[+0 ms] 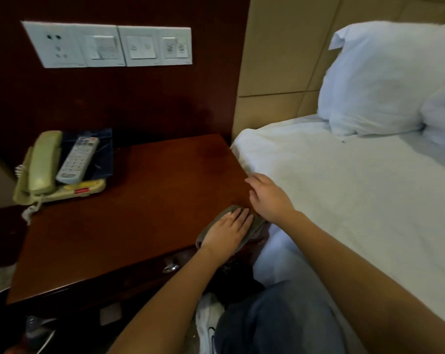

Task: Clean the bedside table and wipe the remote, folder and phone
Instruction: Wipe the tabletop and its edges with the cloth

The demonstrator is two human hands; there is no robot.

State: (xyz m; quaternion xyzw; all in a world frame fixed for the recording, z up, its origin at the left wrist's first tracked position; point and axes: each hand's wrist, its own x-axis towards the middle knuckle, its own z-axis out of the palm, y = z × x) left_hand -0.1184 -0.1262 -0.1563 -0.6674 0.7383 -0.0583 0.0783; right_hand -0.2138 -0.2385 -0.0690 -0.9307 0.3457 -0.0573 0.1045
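Where the dark wooden bedside table (139, 200) meets the wall at its far left corner, a pale green corded phone (41, 172) sits with its handset in the cradle. A white remote (77, 159) lies on top of it beside the handset, its long axis running from the front edge toward the wall. A dark blue folder (104, 154) is under the remote and also rests on the phone's base. Above them, a white panel of sockets and switches (109, 46) is fixed to the wall.

At the table's near right corner lies a bunched grey-green cloth (256, 227). The left hand (226, 231) presses it down, palm flat and fingers straight — not curled round it. Just beside it, the right hand (267, 195) rests at the table's right edge, where the white bed sheet (344, 200) meets the wood. Its fingers are loose and hold nothing. Further right, a white pillow (382, 80) leans on a padded headboard.

The step in hand looks like wiping the tabletop. The phone, remote and folder lie well apart from the cloth, diagonally across the table to the left and away from the body. The left hand is the nearer one, so a wipe toward them would likely sweep that way. The remote is topmost, so it probably comes off first — the free right hand could lift it.
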